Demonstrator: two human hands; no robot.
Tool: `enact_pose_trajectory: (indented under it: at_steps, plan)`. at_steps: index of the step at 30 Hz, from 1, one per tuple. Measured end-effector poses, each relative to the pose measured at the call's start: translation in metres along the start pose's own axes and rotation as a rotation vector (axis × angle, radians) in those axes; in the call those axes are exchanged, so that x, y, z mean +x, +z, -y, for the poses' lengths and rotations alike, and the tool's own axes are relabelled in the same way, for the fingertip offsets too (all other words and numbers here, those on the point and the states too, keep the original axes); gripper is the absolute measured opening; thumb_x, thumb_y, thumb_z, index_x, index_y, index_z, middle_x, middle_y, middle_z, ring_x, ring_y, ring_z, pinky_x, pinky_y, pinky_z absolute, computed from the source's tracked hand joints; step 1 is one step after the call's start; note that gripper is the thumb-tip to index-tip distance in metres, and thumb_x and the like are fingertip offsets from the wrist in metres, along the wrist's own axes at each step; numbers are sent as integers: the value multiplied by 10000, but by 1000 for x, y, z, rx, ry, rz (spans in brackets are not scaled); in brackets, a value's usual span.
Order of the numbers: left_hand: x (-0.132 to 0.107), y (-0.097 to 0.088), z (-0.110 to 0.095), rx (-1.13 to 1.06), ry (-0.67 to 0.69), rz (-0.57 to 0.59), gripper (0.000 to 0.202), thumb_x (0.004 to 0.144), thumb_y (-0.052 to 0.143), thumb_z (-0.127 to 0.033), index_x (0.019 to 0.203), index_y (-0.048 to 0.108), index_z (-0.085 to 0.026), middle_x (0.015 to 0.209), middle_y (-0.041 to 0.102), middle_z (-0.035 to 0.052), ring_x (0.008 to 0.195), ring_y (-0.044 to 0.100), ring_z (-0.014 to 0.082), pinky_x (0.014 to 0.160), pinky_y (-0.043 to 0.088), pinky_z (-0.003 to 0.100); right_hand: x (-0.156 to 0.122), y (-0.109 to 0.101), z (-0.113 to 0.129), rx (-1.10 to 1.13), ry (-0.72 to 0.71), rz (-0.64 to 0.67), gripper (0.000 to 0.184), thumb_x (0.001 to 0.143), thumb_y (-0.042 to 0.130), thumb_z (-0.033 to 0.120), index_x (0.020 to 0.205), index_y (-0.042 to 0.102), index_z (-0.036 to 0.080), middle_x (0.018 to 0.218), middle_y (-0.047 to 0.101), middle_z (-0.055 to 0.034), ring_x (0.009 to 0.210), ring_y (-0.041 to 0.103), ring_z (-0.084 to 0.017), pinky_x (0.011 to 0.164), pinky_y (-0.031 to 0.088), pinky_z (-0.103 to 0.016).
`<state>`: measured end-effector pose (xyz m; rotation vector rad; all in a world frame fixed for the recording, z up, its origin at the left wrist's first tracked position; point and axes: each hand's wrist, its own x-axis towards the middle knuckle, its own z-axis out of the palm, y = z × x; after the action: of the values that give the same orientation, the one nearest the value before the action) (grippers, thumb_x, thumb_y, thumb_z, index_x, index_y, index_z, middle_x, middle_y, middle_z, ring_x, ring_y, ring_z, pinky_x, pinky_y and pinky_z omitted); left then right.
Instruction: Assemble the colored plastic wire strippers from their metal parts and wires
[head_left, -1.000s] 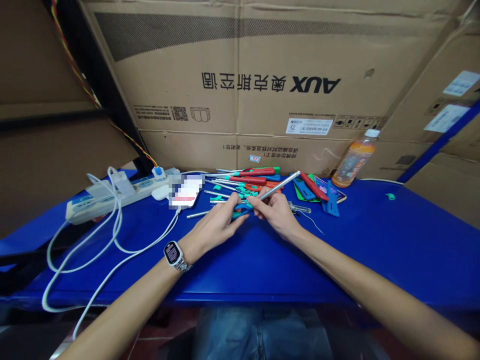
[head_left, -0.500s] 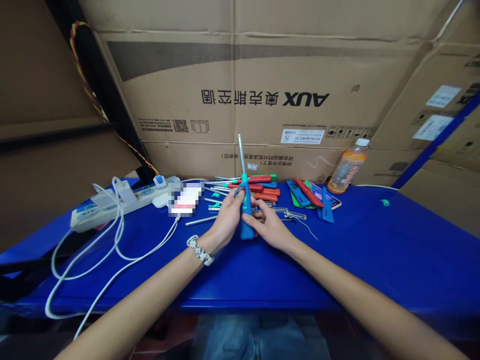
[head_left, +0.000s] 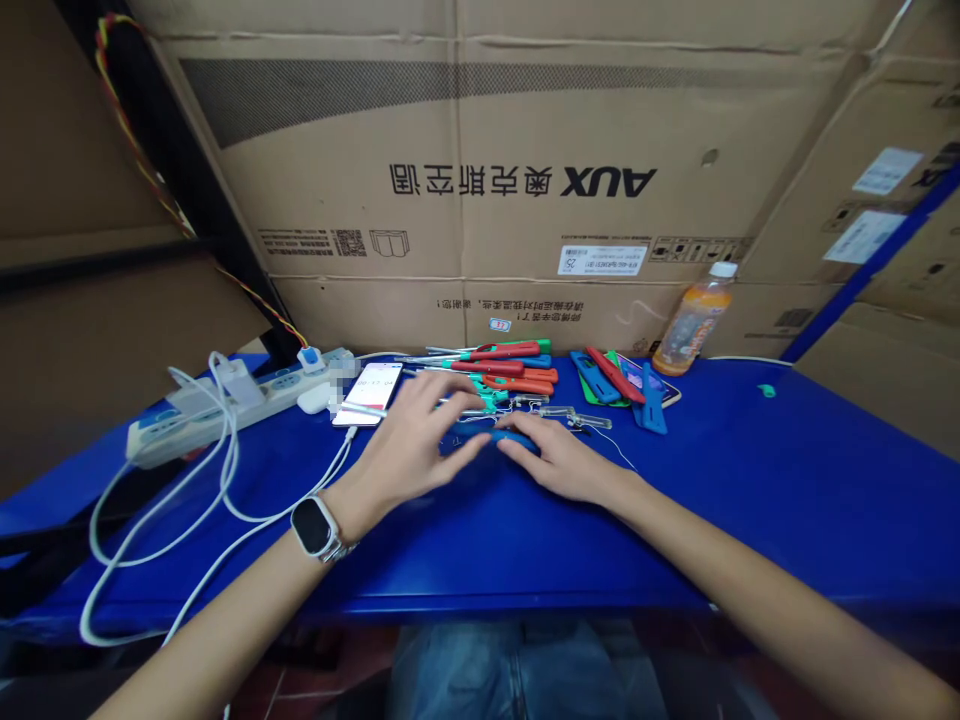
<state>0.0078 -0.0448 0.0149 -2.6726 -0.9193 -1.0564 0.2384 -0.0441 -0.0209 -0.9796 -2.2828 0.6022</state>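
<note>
A long-necked gas lighter with a blue handle (head_left: pixel 471 429) is held low over the table, lying sideways, its metal tube pointing left past the phone. My right hand (head_left: pixel 559 455) is closed around the handle's right end, thumb in front. Over the middle of the lighter, my left hand (head_left: pixel 412 435) has its fingers spread and its thumb close to the handle; whether it touches is unclear. Behind my hands lie several similar lighters with red (head_left: pixel 499 368) and orange (head_left: pixel 525 384) handles. Small clear lighter parts (head_left: pixel 592 421) with a thin wire are beside my right fingers.
Loose blue handle shells (head_left: pixel 651 405) and a red one (head_left: pixel 615 374) lie right of the pile, partly over a phone. An orange drink bottle (head_left: pixel 694 320) stands behind them. To the left are a lit phone (head_left: pixel 367 390), a power strip (head_left: pixel 157 430) and white cables (head_left: pixel 232 470).
The blue lighter has tipped from upright to sideways, its tube now pointing left. My left hand has loosened and spread its fingers; my right hand stays at the handle. The view has shifted slightly.
</note>
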Motion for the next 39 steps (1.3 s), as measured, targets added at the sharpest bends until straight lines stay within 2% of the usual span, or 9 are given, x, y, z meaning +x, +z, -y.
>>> enact_pose_trajectory:
  at_steps: [3, 6, 17, 21, 27, 30, 33, 36, 39]
  plan:
    - [10, 3, 4, -101, -30, 371, 292, 881, 655, -430, 1071, 641, -209, 1074, 665, 63, 1012, 602, 256, 903, 449, 397, -2, 1, 1, -74, -51, 55, 213, 980, 509, 359, 1121, 568, 211, 1140, 654, -84, 1055, 608, -234, 920, 453, -390]
    - [10, 14, 9, -293, -156, 495, 291, 863, 679, -452, 1015, 670, -204, 990, 688, 39, 899, 632, 210, 803, 477, 325, -4, 2, 0, -96, -36, 64, 213, 945, 573, 375, 1084, 583, 215, 1074, 663, -66, 989, 607, -224, 894, 448, -387]
    - [-9, 27, 12, -359, -257, 549, 277, 801, 730, -368, 1015, 666, -203, 1029, 631, 35, 851, 609, 194, 776, 480, 316, 4, -9, -18, -132, 47, -107, 156, 956, 514, 222, 913, 659, 186, 941, 673, -56, 932, 604, -199, 852, 449, -353]
    - [-13, 25, 17, -341, -252, 551, 302, 801, 733, -408, 1025, 664, -219, 1048, 627, 30, 909, 607, 207, 834, 475, 335, 13, -15, -24, -353, 108, 12, 134, 842, 686, 248, 965, 685, 197, 985, 654, -70, 979, 594, -239, 856, 443, -381]
    - [-14, 17, 24, -336, -244, 490, 323, 805, 713, -467, 989, 672, -206, 979, 668, 38, 897, 614, 216, 822, 480, 342, 26, -25, -16, -425, 79, 165, 86, 854, 666, 247, 916, 672, 188, 981, 677, -71, 871, 622, -205, 709, 436, -299]
    - [-10, 12, 27, -359, -263, 336, 253, 914, 576, -421, 933, 671, -188, 907, 678, 40, 839, 619, 196, 783, 480, 321, 34, -26, -10, -237, 48, 95, 86, 900, 599, 263, 909, 628, 182, 858, 691, -45, 756, 629, -168, 643, 435, -274]
    - [-7, 11, 28, -359, -327, 199, 234, 930, 550, -378, 920, 676, -182, 905, 695, 38, 842, 627, 193, 779, 478, 312, 47, -17, -5, 260, 79, -55, 165, 944, 528, 357, 932, 519, 192, 769, 666, -7, 582, 603, -114, 517, 434, -233]
    - [-6, 15, 26, -437, -385, 190, 230, 907, 591, -370, 1002, 693, -188, 964, 723, 35, 870, 646, 192, 790, 487, 301, 62, -1, -1, 613, 98, -179, 315, 910, 556, 511, 953, 426, 227, 762, 633, 33, 442, 552, -81, 370, 378, -196]
    - [-7, 21, 25, -526, -384, 228, 221, 913, 587, -338, 1031, 703, -193, 977, 738, 27, 878, 656, 183, 814, 485, 296, 70, 11, 2, 760, 49, -251, 422, 838, 633, 577, 982, 419, 242, 786, 631, 42, 481, 588, -86, 412, 479, -216]
